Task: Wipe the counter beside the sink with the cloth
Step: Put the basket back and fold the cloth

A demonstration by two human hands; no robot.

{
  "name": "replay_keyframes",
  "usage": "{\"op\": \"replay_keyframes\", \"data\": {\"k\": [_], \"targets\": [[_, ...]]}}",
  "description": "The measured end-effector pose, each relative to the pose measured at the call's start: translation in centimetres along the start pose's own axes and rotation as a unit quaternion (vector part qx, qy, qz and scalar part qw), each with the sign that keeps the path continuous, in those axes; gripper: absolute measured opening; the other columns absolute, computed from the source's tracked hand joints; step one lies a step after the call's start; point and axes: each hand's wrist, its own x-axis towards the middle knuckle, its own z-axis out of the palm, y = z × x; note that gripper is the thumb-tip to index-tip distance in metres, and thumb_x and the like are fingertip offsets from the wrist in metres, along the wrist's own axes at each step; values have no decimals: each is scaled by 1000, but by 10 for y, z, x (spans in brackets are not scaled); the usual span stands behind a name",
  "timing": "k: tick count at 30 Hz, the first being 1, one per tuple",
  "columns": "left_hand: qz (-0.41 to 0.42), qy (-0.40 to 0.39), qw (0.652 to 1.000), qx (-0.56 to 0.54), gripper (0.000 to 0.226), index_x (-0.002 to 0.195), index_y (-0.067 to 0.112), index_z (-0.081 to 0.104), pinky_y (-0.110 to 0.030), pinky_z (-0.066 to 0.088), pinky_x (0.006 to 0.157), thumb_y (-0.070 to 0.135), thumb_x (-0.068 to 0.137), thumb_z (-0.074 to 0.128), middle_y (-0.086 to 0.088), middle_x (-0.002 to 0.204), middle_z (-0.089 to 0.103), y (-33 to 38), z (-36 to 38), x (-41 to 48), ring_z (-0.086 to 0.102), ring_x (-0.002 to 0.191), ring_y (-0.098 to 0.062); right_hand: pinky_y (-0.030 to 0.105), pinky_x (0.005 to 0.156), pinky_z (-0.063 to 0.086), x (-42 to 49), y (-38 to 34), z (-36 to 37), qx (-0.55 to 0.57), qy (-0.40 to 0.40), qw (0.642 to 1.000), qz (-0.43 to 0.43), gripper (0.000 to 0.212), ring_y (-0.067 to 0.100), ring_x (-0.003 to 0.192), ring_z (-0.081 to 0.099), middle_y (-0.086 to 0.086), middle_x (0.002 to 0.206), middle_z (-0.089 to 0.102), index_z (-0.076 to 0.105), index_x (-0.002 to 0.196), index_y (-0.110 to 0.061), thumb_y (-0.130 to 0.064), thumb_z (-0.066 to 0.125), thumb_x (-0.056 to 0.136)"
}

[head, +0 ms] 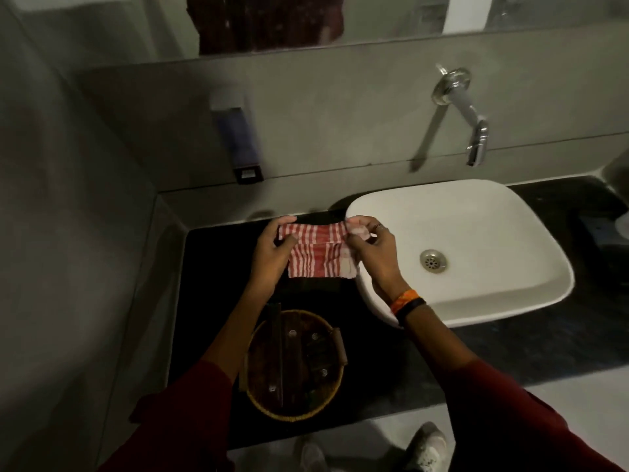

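A red and white striped cloth (315, 251) is stretched between both hands above the black counter (218, 267), just left of the white sink (476, 240). My left hand (272, 257) pinches the cloth's left end. My right hand (374, 253) grips its right end over the sink's left rim. The cloth is folded and its lower part hangs down between the hands. I cannot tell whether the cloth touches the counter.
A round woven basket (296, 413) with several dark items stands on the counter near the front edge. A chrome tap (466, 114) juts from the wall above the sink. A soap dispenser (238, 137) hangs on the wall at left. Grey walls close in at the left and the back.
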Motion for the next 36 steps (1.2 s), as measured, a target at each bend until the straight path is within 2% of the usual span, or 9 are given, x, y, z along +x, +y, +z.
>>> {"op": "replay_keyframes", "data": {"k": [5, 10, 14, 16, 21, 27, 30, 32, 36], "targets": [[40, -62, 997, 8, 23, 110, 14, 69, -20, 55, 78, 2, 92, 61, -7, 113, 71, 41, 112, -14, 67, 100, -15, 29, 78, 57, 8, -18, -128, 26, 32, 999, 30, 31, 13, 80, 68, 2, 90, 73, 73, 93, -14, 13, 60, 85], [19, -150, 987, 57, 18, 109, 22, 70, -35, 56, 91, 18, 91, 68, -3, 114, 72, 60, 277, -28, 69, 103, -19, 42, 91, 56, 30, -4, -305, 38, 88, 992, 87, 30, 27, 95, 66, 22, 108, 72, 72, 98, -9, 14, 62, 83], [-19, -221, 971, 91, 17, 108, 33, 67, -28, 57, 86, 29, 92, 67, 7, 107, 73, 70, 420, -32, 71, 91, -6, 33, 81, 61, 58, 16, -445, 47, 109, 984, 130, 35, 27, 97, 70, 10, 98, 75, 71, 98, -16, 14, 62, 83], [-11, -239, 964, 116, 21, 114, 29, 67, -21, 54, 85, 28, 93, 65, 8, 106, 72, 74, 488, -34, 68, 91, 0, 36, 87, 60, 70, 25, -506, 34, 129, 983, 129, 36, 27, 99, 71, 10, 100, 75, 73, 99, -17, 13, 61, 84], [29, -290, 946, 140, 28, 118, 13, 70, -35, 52, 101, 11, 90, 65, -8, 117, 73, 81, 626, -49, 67, 111, -23, 36, 90, 55, 95, 47, -632, -23, 214, 968, 132, 36, 25, 96, 68, 19, 105, 73, 73, 109, -4, 16, 60, 81], [4, -319, 891, 323, 43, 138, 1, 50, -42, 33, 113, 24, 101, 51, -23, 146, 49, 66, 732, -38, 46, 136, -37, 46, 102, 54, 122, 77, -708, -134, 234, 957, 108, 34, 31, 107, 68, 26, 116, 71, 70, 113, 8, 18, 55, 84], [51, -317, 899, 297, 38, 134, 1, 53, -39, 34, 111, 11, 98, 55, -25, 141, 50, 45, 750, -33, 47, 133, -38, 53, 97, 56, 142, 95, -722, -205, 226, 948, 95, 26, 41, 105, 70, 29, 111, 73, 72, 108, 11, 16, 60, 85], [72, -329, 892, 302, 40, 136, 4, 52, -37, 34, 113, 3, 96, 52, -23, 145, 43, 23, 754, -29, 44, 133, -38, 47, 100, 52, 152, 113, -727, -271, 214, 933, 103, 19, 42, 106, 68, 30, 112, 71, 71, 104, 14, 10, 62, 89], [148, -336, 792, 488, 45, 145, 22, 41, -56, 26, 119, 24, 101, 47, -11, 165, 5, -14, 758, -25, 14, 147, -43, 40, 90, 47, 151, 128, -725, -380, 199, 895, 120, 14, 34, 99, 55, 25, 112, 58, 63, 102, 8, 0, 54, 95]]}}
